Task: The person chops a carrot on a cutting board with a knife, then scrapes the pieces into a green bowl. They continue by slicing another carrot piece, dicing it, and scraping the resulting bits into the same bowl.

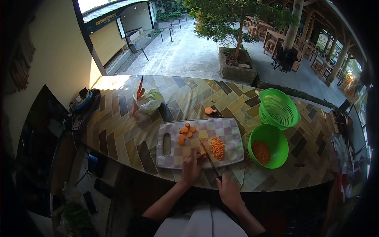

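The right hand (229, 192), nearest the camera, is closed around the handle of a knife (209, 158) whose blade slants across the cutting board (229, 134). The left hand (192, 166) presses curled fingers on the board beside a pile of diced carrot (217, 148). Round carrot slices (185, 132) lie further back on the checked board.

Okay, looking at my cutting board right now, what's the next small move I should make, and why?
Probably bring the knife in your right hand down on the carrot piece under your left hand. The blade is poised beside those fingers, and the diced carrot pile lies just past it, with carrot slices waiting.
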`<state>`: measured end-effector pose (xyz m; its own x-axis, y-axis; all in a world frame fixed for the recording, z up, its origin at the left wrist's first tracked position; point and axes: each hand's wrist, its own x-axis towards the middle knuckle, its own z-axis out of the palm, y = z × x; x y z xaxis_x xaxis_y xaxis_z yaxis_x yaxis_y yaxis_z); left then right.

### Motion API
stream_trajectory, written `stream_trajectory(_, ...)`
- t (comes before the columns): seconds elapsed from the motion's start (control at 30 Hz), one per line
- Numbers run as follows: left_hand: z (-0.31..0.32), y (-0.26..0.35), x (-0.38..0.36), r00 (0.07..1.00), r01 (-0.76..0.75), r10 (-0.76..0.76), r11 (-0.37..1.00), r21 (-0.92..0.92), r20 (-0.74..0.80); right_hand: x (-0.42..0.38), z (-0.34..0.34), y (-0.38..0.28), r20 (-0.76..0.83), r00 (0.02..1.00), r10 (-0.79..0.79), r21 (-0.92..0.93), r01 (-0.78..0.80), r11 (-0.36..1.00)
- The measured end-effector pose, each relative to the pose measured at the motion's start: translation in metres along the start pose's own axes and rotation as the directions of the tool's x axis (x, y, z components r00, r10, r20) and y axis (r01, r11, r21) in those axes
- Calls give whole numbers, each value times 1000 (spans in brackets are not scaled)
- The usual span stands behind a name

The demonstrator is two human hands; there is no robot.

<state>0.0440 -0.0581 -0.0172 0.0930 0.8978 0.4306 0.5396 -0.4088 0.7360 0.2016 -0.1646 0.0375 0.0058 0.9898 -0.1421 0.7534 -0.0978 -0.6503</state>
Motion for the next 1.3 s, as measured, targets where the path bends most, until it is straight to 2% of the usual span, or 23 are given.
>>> stream_trajectory(0.1, -2, 4, 0, 996, 85, -83, 994, -75, 34, -2, -2, 0, -3, 1000, 5, -24, -5, 1000)
stream_trajectory(0.2, -6, 7, 1, 1000, 6, -5, 1000, -29, 20, -4, -4, -4, 8, 1000, 12, -57, -11, 998)
stream_trajectory(0.5, -4, 12, 0, 993, 118, -119, 992, -53, -12, 1, -3, -11, 40, 999, 20, -157, -14, 987)
stream_trajectory(0.57, -8, 9, 1, 1000, 15, -15, 999, -36, -9, 4, 0, -13, 26, 1000, 5, -163, 0, 987)
stream_trajectory(0.6, -9, 7, 3, 999, -38, 38, 999, -26, -12, 5, -1, -12, 20, 1000, 6, -147, -3, 989)
stream_trajectory(0.8, -9, 0, 3, 999, -23, 22, 1000, 19, 33, 2, -6, -3, 22, 999, 23, -12, -23, 1000)
stream_trajectory(0.9, -7, 7, -3, 1000, -22, 22, 999, 47, -7, -5, -6, -3, 37, 999, 36, 22, -37, 999)
stream_trajectory(1.2, -16, 3, 0, 997, 63, -54, 980, -191, 51, -4, -4, 0, 13, 999, 29, 60, -30, 998)
stream_trajectory(1.3, -19, 1, 3, 996, 62, -48, 976, -207, 70, -3, -5, 0, 12, 1000, 20, 57, -20, 998)
